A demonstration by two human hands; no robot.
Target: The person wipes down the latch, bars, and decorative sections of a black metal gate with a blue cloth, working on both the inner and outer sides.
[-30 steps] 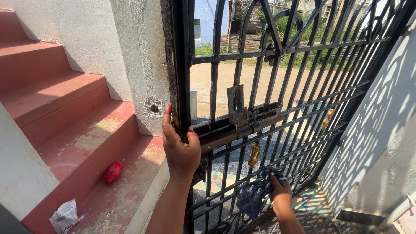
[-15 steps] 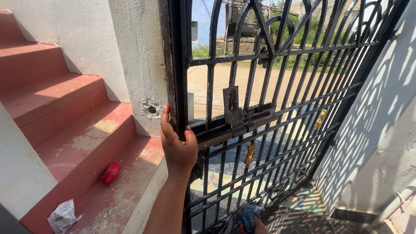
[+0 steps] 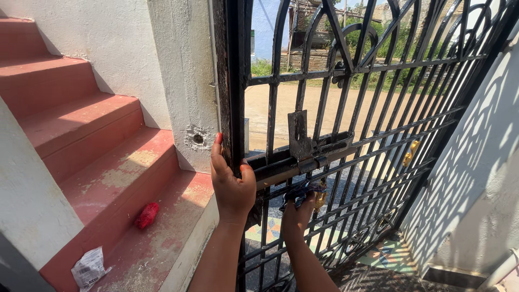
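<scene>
Left hand (image 3: 232, 186) wraps the black iron gate's (image 3: 346, 135) frame just beside the sliding bolt (image 3: 303, 162). Below that bolt, right hand (image 3: 296, 213) bunches a dark cloth (image 3: 294, 192), seemingly at a brass padlock (image 3: 320, 196).

Left hand (image 3: 232, 186) gripped the black iron gate (image 3: 346, 140) at its frame, right hand (image 3: 296, 213) pressed a dark cloth (image 3: 299, 190) under the sliding bolt (image 3: 308, 162), red steps (image 3: 102, 146) alongside.
</scene>
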